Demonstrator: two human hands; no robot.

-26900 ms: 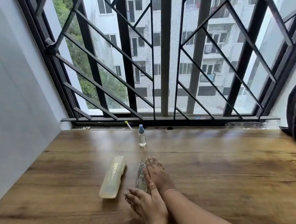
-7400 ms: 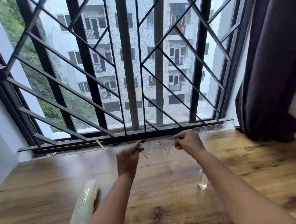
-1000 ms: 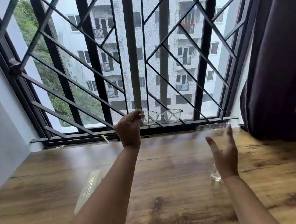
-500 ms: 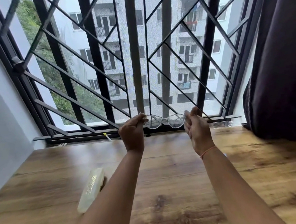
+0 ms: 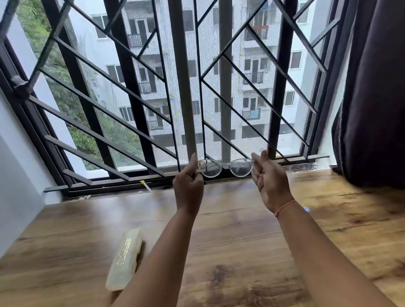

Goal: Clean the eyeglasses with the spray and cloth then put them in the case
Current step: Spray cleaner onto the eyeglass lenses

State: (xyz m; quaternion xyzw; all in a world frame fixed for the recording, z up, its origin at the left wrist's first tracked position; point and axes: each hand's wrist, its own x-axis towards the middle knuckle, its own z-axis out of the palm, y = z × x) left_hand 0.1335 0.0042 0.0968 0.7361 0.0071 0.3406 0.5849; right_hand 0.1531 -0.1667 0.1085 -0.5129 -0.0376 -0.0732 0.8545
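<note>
Well outside closed case [image 5: 124,260], eyeglasses [image 5: 225,167].

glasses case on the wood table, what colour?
The oblong plastic eyeglass case is pale translucent yellow with gold lettering on its lid; head view shows it.

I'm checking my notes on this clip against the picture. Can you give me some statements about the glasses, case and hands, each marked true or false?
1. The left hand and right hand each pinch one end of the eyeglasses. True.
2. The eyeglasses lie inside the case. False: they are held up before the window grille.
3. The case lies on the wooden table. True.
4. The right hand holds a cloth. False: no cloth is in view; it holds only the eyeglasses.
5. The curtain hangs at the left. False: it hangs at the right.
</note>
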